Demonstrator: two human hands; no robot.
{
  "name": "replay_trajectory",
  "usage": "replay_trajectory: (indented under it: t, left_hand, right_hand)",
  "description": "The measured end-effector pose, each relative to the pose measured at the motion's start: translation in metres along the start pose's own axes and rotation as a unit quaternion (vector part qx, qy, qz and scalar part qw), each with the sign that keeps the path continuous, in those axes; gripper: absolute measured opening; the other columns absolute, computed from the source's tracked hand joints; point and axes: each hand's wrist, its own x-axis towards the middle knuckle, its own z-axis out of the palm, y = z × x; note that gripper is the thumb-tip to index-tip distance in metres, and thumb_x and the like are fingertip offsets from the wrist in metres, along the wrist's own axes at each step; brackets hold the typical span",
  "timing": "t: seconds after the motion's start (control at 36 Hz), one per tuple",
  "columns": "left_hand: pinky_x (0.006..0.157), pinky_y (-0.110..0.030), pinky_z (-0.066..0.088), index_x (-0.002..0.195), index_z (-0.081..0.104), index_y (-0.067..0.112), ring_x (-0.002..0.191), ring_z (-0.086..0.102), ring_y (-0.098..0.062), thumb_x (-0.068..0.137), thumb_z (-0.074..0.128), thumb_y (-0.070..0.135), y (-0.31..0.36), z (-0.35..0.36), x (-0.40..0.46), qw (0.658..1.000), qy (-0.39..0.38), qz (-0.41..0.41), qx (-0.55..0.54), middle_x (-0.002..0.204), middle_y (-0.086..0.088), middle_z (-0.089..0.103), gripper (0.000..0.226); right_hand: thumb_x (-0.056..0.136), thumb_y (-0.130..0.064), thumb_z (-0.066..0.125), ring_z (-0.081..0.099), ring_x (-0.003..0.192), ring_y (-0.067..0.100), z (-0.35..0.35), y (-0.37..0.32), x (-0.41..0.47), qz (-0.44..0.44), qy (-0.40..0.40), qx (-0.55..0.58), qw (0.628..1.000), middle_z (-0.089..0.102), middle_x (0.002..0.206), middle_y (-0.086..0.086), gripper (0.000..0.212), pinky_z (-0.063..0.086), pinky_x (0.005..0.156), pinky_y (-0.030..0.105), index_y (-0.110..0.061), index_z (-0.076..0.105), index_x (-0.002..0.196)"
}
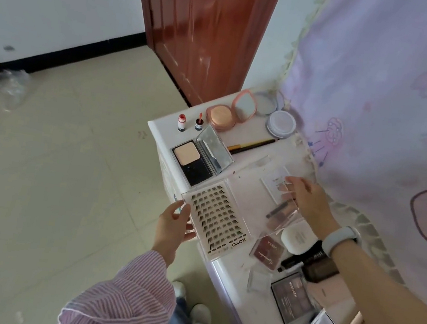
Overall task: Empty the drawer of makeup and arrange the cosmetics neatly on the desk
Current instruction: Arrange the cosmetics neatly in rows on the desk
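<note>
Striped sleeve (pixel 130 295) is leading to the left hand (pixel 172 224), whose fingers (pixel 186 213) are curling round the near edge of the clear XOYO lash case (pixel 217 217) and holding it at the table (pixel 162 130) edge. Right hand (pixel 308 200) is resting relaxed fingers (pixel 293 180) on the open clear lid (pixel 280 207), not gripping it. Probably she is placing the case; next it needs closing and aligning beside the powder compact (pixel 193 161). Farther back are standing two small bottles (pixel 189 122), a pink mirror compact (pixel 230 112) and a brush (pixel 250 146). Beyond are a tiled floor (pixel 57 153) and a brown door (pixel 203 28).
</note>
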Motion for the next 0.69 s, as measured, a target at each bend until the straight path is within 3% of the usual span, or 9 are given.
replay_trajectory:
  t: [0.08,0.14,0.22,0.28,0.33,0.39,0.47,0.61,0.69]
  left_hand:
    - [0.074,-0.033,0.054,0.143,0.032,0.015,0.092,0.060,-0.022,0.097,0.045,0.027,0.000,0.006,-0.002,0.992,0.048,0.058,0.103,0.121,-0.011,0.054,0.049]
    - [0.089,-0.036,0.048,0.146,0.026,0.015,0.109,0.051,-0.022,0.096,0.047,0.031,-0.003,0.009,-0.007,0.953,0.096,0.155,0.243,0.139,-0.013,0.036,0.057]
    - [0.108,-0.047,0.029,0.145,0.027,0.016,0.134,0.030,-0.030,0.092,0.052,0.038,-0.011,0.014,-0.014,0.833,0.112,0.313,0.441,0.147,-0.014,0.028,0.062]
    - [0.107,-0.051,0.022,0.141,0.031,0.019,0.136,0.031,-0.034,0.088,0.047,0.049,-0.019,0.015,-0.014,0.752,0.078,0.373,0.537,0.147,-0.015,0.034,0.063]
    - [0.103,-0.057,0.027,0.139,0.033,0.020,0.133,0.035,-0.037,0.083,0.036,0.061,-0.025,0.016,-0.013,0.702,0.042,0.383,0.600,0.145,-0.016,0.037,0.070]
    - [0.101,-0.063,0.030,0.142,0.031,0.018,0.136,0.028,-0.038,0.078,0.032,0.069,-0.031,0.015,-0.012,0.683,0.022,0.373,0.628,0.147,-0.019,0.033,0.081]
    - [0.100,-0.066,0.023,0.146,0.022,0.016,0.138,0.015,-0.036,0.070,0.027,0.083,-0.039,0.012,-0.008,0.667,0.010,0.363,0.651,0.151,-0.020,0.021,0.102]
    - [0.102,-0.065,0.023,0.148,0.013,0.013,0.140,0.009,-0.038,0.060,0.031,0.086,-0.046,0.009,-0.008,0.665,0.005,0.363,0.653,0.153,-0.021,0.012,0.117]
    - [0.104,-0.062,0.020,0.150,0.003,0.013,0.140,0.006,-0.038,0.063,0.031,0.084,-0.048,0.010,-0.007,0.672,0.009,0.373,0.640,0.153,-0.022,0.009,0.116]
  right_hand:
    - [0.093,-0.008,0.043,0.061,0.066,0.013,-0.015,0.011,0.013,-0.019,0.036,-0.074,0.996,0.065,0.097,0.007,0.027,0.050,0.068,0.032,-0.005,0.061,0.113]
    - [0.092,-0.009,0.048,0.058,0.084,0.017,-0.023,0.016,0.020,-0.049,0.025,-0.176,0.983,0.062,0.113,0.010,0.030,0.044,0.083,0.028,-0.008,0.059,0.120]
    - [0.089,-0.020,0.058,0.048,0.116,0.026,-0.028,0.020,0.030,-0.097,-0.036,-0.305,0.947,0.050,0.133,0.011,0.047,0.038,0.099,0.033,-0.015,0.048,0.134]
    - [0.086,-0.033,0.060,0.037,0.128,0.028,-0.026,0.018,0.033,-0.118,-0.082,-0.396,0.907,0.042,0.140,0.009,0.061,0.033,0.105,0.039,-0.022,0.036,0.141]
    - [0.084,-0.045,0.060,0.030,0.132,0.027,-0.021,0.014,0.034,-0.115,-0.114,-0.439,0.884,0.035,0.144,0.005,0.071,0.030,0.107,0.042,-0.027,0.027,0.143]
    - [0.080,-0.054,0.061,0.027,0.132,0.028,-0.014,0.012,0.035,-0.107,-0.127,-0.449,0.878,0.030,0.146,0.003,0.077,0.030,0.106,0.045,-0.028,0.025,0.143]
    - [0.075,-0.060,0.061,0.028,0.130,0.030,-0.008,0.013,0.036,-0.109,-0.112,-0.477,0.865,0.029,0.144,0.005,0.084,0.031,0.104,0.045,-0.025,0.024,0.142]
    - [0.081,-0.053,0.058,0.035,0.124,0.032,-0.004,0.013,0.040,-0.126,-0.066,-0.544,0.827,0.036,0.137,0.013,0.078,0.034,0.097,0.044,-0.018,0.023,0.141]
    - [0.080,-0.045,0.061,0.041,0.117,0.033,-0.009,0.010,0.044,-0.122,-0.062,-0.477,0.868,0.044,0.128,0.015,0.067,0.038,0.096,0.045,-0.018,0.031,0.134]
